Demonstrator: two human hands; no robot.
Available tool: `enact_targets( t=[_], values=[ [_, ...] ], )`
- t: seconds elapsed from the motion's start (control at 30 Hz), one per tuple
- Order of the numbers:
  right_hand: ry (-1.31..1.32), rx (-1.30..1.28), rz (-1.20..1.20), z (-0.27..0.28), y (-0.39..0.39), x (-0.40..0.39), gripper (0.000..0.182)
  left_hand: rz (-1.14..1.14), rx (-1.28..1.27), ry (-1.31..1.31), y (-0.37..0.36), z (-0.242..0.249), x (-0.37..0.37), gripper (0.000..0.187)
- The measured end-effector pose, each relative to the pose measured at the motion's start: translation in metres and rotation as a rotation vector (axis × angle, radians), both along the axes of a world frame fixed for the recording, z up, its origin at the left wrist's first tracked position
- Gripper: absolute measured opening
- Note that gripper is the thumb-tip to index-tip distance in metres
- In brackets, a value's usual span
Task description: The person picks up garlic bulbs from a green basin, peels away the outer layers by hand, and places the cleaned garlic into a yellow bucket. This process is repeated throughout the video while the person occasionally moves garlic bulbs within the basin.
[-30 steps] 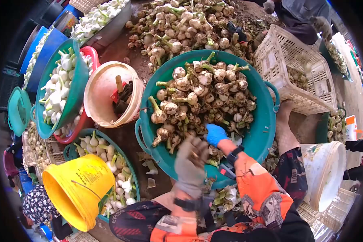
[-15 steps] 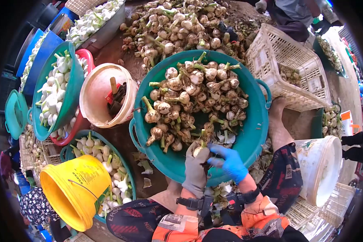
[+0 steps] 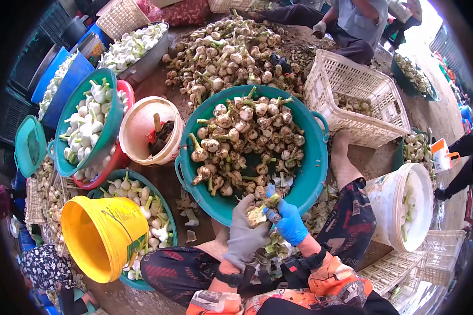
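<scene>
A soil-stained garlic bulb with a short green stem is between my two gloved hands, near the front rim of a large green tub. Round the bulb from the left, the fingers of my left hand, in a grey glove, are closed. My right hand, in a blue glove, pinches the bulb's stem side; its fingertips look dark and dirty. Whether a small blade is also in that hand cannot be made out. Many unpeeled garlic bulbs fill the tub's far and left parts, and pale peelings lie among them.
Behind the tub spreads a garlic heap. To the right stand a white crate and white bucket. On the left are a pale bucket, yellow bucket and basins of cleaned garlic. Another person sits beyond.
Both hands have come back from over the tub towards my body, with a garlic bulb between them. My view has tilted up and shifted right, showing more of the other person.
</scene>
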State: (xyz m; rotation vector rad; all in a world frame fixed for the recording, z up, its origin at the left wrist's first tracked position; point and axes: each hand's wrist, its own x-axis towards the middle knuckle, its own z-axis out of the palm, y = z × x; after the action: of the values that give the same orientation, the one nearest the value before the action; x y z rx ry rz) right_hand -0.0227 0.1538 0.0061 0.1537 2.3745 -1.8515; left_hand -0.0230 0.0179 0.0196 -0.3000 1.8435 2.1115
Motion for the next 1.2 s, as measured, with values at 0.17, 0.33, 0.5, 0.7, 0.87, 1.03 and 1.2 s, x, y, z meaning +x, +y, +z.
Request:
enact_targets(
  t=[0.17, 0.33, 0.5, 0.7, 0.87, 1.03, 1.2],
  values=[
    [0.015, -0.189, 0.001, 0.002, 0.003, 0.020, 0.031, -0.167, 0.660, -0.462, -0.034, 0.025, 0.009, 0.057],
    [-0.128, -0.464, -0.338, -0.009, -0.010, 0.029, 0.025, -0.200, 0.975, -0.628, -0.027, -0.010, -0.003, 0.062],
    [0.014, 0.034, -0.304, 0.006, -0.002, 0.042, 0.026, 0.014, 0.299, -0.235, -0.010, 0.004, 0.019, 0.042],
    [-0.301, -0.661, -0.414, -0.025, -0.027, 0.057, 0.034, -0.059, -0.387, 0.482, -0.008, -0.045, 0.017, 0.016],
    [-0.175, -1.298, -0.304, 0.023, 0.046, 0.046, 0.043, 0.236, 0.766, -0.101, -0.013, -0.009, 0.009, 0.031],
    [-0.227, 0.213, 0.282, 0.028, 0.054, 0.063, 0.055, 0.113, 0.527, 0.121, -0.024, -0.014, -0.001, 0.043],
    [-0.133, 0.098, 0.159, 0.007, 0.016, 0.052, 0.058, 0.191, 0.468, 0.037, -0.018, -0.013, 0.005, 0.042]
  ],
)
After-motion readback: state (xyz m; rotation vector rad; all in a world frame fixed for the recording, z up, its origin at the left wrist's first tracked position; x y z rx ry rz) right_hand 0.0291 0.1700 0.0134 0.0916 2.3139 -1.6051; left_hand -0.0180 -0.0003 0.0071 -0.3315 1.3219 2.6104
